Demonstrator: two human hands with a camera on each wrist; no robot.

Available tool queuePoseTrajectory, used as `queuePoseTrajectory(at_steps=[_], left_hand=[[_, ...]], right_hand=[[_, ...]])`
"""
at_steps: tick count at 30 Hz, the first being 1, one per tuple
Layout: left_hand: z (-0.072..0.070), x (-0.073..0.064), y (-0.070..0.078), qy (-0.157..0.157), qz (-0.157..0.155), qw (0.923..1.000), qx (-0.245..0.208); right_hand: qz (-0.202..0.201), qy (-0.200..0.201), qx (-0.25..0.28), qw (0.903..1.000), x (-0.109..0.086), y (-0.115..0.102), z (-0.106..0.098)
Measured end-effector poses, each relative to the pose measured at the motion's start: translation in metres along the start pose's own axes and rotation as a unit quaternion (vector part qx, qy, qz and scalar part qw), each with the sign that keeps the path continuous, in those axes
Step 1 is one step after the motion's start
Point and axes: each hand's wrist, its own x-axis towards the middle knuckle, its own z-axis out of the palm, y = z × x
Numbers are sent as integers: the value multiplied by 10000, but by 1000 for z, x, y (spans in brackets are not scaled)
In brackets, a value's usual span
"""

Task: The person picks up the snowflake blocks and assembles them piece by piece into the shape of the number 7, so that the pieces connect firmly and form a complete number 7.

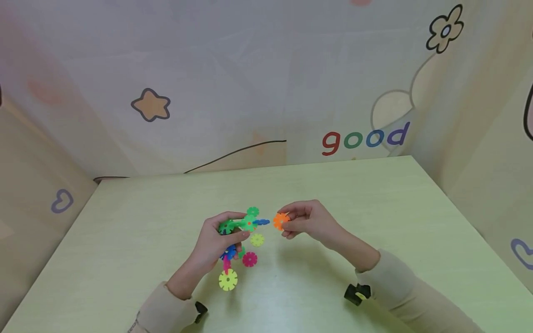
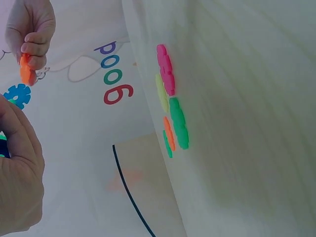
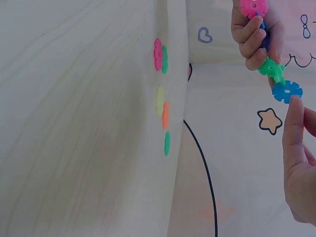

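In the head view my left hand (image 1: 212, 238) grips a chain of slotted plastic flower discs. A green disc (image 1: 226, 226) and a dark blue disc (image 1: 229, 252) sit by the fingers, with a pink disc (image 1: 226, 264) and a yellow disc (image 1: 228, 280) hanging at the near end. A light blue disc (image 1: 262, 222) sticks out edge-on at the chain's right end. Facing it, my right hand (image 1: 310, 222) pinches an orange disc (image 1: 281, 221), a small gap apart from the blue one. The right wrist view shows the blue disc (image 3: 288, 92) joined to a green disc (image 3: 271, 68).
Loose discs lie on the pale table (image 1: 158, 249) beneath the hands: a green disc (image 1: 252, 211), a yellow disc (image 1: 257, 240), a pink disc (image 1: 250, 259), another green disc (image 2: 179, 123) and an orange disc (image 2: 169, 133). A printed curtain (image 1: 233, 92) stands behind.
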Motion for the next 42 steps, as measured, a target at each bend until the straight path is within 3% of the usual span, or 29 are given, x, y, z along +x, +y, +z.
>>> queuePoseTrajectory(at_steps=[16, 23, 33, 42], left_hand=[[4, -1, -2, 100, 207, 9992, 322], [7, -2, -2, 142, 161, 9992, 333], [5, -2, 0, 167, 205, 9993, 266], [-1, -4, 2, 170, 12, 9999, -11]], right_hand=[[-48, 259, 2, 9997, 3, 0, 14], [-133, 470, 79, 9988, 4, 1, 19], [-330, 434, 215, 9983, 4, 0, 22], [-397, 244, -170, 9988, 8, 5, 8]])
